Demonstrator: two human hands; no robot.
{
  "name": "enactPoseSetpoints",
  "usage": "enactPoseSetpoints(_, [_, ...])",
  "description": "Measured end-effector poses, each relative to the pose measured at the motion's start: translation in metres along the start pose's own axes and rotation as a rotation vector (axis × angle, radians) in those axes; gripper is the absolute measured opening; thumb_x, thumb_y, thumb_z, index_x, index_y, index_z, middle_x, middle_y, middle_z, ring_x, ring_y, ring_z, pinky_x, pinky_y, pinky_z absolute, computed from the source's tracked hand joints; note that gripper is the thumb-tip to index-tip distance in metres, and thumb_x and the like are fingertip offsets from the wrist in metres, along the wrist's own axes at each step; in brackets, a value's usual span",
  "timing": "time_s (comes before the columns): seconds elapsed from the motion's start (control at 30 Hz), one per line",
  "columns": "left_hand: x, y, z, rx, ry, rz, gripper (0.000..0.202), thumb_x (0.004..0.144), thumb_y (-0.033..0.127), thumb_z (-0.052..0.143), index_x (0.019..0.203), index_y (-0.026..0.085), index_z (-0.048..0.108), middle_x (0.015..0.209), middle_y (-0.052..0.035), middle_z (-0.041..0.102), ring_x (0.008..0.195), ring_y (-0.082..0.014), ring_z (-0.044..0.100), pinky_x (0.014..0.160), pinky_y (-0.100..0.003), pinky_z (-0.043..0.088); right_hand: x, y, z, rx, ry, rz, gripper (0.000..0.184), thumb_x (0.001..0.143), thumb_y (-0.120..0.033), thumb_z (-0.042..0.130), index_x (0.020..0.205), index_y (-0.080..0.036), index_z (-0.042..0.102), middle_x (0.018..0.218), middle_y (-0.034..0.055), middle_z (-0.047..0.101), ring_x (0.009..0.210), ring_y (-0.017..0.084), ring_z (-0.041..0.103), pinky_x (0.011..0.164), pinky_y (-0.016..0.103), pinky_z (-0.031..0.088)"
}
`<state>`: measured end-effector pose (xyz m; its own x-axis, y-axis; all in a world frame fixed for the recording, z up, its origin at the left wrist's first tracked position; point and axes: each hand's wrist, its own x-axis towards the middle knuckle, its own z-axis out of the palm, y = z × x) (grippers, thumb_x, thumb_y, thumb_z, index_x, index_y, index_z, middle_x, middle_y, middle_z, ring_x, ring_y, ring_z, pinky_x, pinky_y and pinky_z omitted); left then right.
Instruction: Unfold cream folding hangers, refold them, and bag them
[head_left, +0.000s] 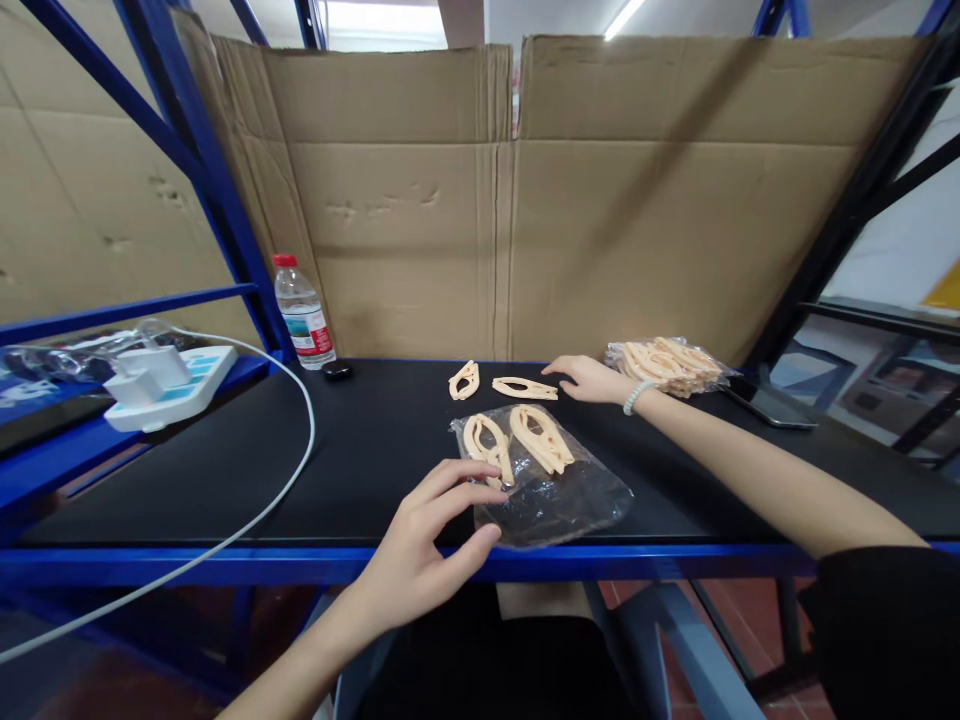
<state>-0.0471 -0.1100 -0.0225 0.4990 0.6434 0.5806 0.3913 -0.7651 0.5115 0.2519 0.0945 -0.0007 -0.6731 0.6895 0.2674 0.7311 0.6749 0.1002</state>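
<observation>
A clear plastic bag (566, 505) lies flat near the front edge of the black tabletop, with two beige pieces like folded travel hangers, a left hanger (487, 445) and a right hanger (541, 440), in or on it. My left hand (435, 530) is open at the bag's left side, fingertips over the bag by the left hanger. Behind the bag lie two loose ones, an upright-looking hanger (465, 381) and a flat hanger (525, 388). My right hand (589, 380), fingers apart, is beside the flat hanger's right end; whether it touches cannot be made out.
A bagged stack of hangers (671, 365) and a dark phone-like slab (772, 402) are at the right. A water bottle (304, 318), a small black object (337, 370), a white power strip (172, 385) and a trailing cable (309, 430) are left. Cardboard (405, 220) walls the back.
</observation>
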Motion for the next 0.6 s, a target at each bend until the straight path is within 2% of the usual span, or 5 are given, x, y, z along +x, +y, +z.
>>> enactPoseSetpoints(0.1, [0.001,0.001,0.001,0.012,0.000,0.008,0.021,0.087,0.018,0.055,0.106,0.022,0.064,0.121,-0.0073,0.057,0.111,-0.0209,0.056,0.097,-0.036,0.046,-0.010,-0.009,0.008,0.182,0.167,-0.105,0.043,0.086,-0.018,0.051,0.129,-0.014,0.053,0.128,0.0118,0.059,0.118,0.021,0.055,0.103,0.040,0.042])
enactPoseSetpoints(0.2, [0.001,0.002,0.000,0.022,0.010,0.005,0.021,0.087,0.018,0.054,0.106,0.022,0.064,0.120,-0.0083,0.058,0.110,-0.0217,0.056,0.096,-0.037,0.047,-0.008,-0.015,0.018,0.201,0.158,-0.182,0.037,0.089,-0.018,0.048,0.125,-0.013,0.057,0.133,0.0135,0.056,0.123,0.021,0.052,0.106,0.040,0.040])
enactPoseSetpoints(0.37, [0.000,0.002,-0.001,0.033,0.027,0.005,0.020,0.088,0.018,0.054,0.104,0.021,0.064,0.119,-0.0084,0.059,0.109,-0.0211,0.057,0.095,-0.036,0.047,-0.016,-0.015,0.023,0.190,0.116,-0.156,0.033,0.095,-0.017,0.041,0.118,-0.012,0.064,0.124,0.0117,0.063,0.116,0.020,0.058,0.104,0.036,0.044])
enactPoseSetpoints(0.47, [0.000,0.001,-0.001,0.032,0.024,0.012,0.020,0.088,0.017,0.054,0.105,0.021,0.064,0.119,-0.0076,0.058,0.109,-0.0202,0.057,0.095,-0.034,0.047,-0.044,-0.021,0.014,0.137,0.109,-0.081,0.036,0.092,-0.011,0.042,0.122,-0.014,0.062,0.125,0.0106,0.062,0.115,0.021,0.059,0.102,0.038,0.046])
enactPoseSetpoints(0.6, [0.000,0.001,0.000,0.033,0.019,0.026,0.020,0.087,0.017,0.055,0.104,0.021,0.064,0.119,-0.0070,0.058,0.108,-0.0197,0.057,0.094,-0.033,0.048,-0.097,-0.047,-0.008,0.080,0.063,0.036,0.049,0.087,-0.001,0.039,0.130,-0.017,0.056,0.130,0.0093,0.059,0.117,0.021,0.058,0.104,0.039,0.045])
